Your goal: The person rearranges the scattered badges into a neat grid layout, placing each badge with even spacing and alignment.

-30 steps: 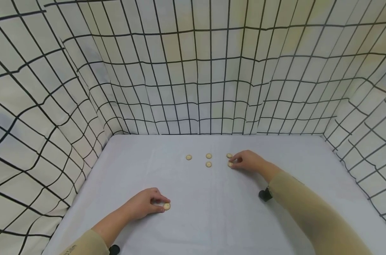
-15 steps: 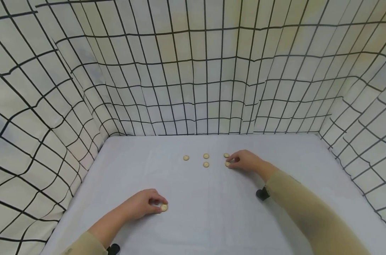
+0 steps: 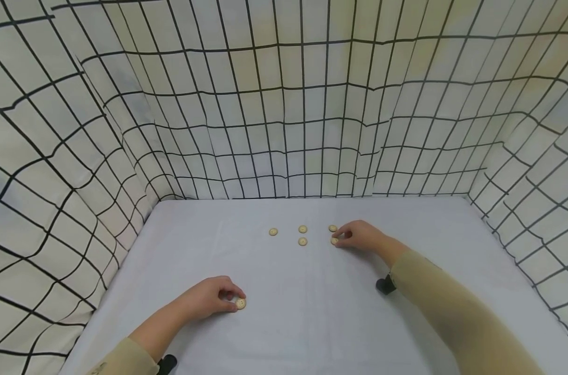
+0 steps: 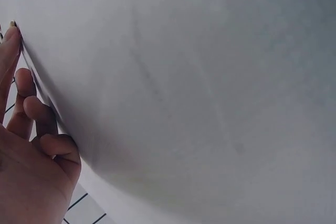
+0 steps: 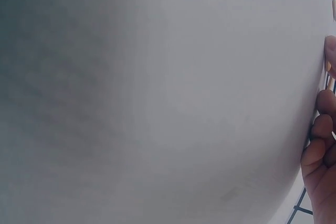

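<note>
In the head view, my left hand (image 3: 211,299) rests low on the white cloth left of centre, thumb and index finger pinching a round cream button (image 3: 241,303) by its edge. Farther back on the right, my right hand (image 3: 361,236) grips another cream button (image 3: 334,241) between thumb and fingertip, with part of it covered. Just behind that one lies a second button (image 3: 332,228), close to the index finger. The left wrist view shows the left hand (image 4: 39,166) with its other fingers curled near the cloth. At the right wrist view's edge, the right hand (image 5: 321,145) is partly cut off.
Two buttons stand one behind the other near the middle, a rear one (image 3: 303,229) and a front one (image 3: 302,241). A single button (image 3: 273,232) lies to their left. White walls with a black grid (image 3: 284,109) enclose the white-covered table (image 3: 284,333) at the back and sides.
The whole head view has shifted slightly, so everything sits a little farther left in it. Both hands keep their places at the same buttons.
</note>
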Motion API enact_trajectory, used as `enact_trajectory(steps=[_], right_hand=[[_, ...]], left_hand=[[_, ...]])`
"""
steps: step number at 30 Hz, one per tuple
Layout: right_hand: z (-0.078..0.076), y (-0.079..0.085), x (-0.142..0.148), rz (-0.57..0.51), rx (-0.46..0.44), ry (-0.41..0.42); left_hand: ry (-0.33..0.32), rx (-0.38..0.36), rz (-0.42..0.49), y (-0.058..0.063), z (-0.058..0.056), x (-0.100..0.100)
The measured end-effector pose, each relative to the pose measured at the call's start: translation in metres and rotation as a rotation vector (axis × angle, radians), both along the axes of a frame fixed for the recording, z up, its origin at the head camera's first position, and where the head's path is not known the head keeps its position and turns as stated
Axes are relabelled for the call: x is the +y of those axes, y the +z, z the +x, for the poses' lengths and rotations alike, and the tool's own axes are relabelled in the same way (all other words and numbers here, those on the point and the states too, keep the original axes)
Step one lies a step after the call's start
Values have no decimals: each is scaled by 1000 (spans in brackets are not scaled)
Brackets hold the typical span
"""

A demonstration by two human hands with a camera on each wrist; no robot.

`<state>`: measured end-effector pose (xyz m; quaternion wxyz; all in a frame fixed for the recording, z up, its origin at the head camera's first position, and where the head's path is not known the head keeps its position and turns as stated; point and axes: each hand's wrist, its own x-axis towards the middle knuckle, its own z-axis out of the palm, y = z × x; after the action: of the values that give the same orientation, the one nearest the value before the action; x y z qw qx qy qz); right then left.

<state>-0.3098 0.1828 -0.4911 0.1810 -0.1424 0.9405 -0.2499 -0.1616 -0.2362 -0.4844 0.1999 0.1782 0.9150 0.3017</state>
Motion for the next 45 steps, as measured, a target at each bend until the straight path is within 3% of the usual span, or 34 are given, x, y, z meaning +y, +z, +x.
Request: enact_trajectory(steps=[19, 27, 35, 45], right_hand=[[-2, -2, 1, 8, -6, -5], [-2, -1, -1, 11, 5, 11], [-1, 0, 1, 9, -4, -11], [-1, -1, 1, -2, -15, -12]], left_hand=[[66, -23, 22, 3, -7, 3], [91, 26, 3, 1, -15, 3], [96, 77, -16, 3, -30, 9], [132, 74, -55, 5, -55, 25]])
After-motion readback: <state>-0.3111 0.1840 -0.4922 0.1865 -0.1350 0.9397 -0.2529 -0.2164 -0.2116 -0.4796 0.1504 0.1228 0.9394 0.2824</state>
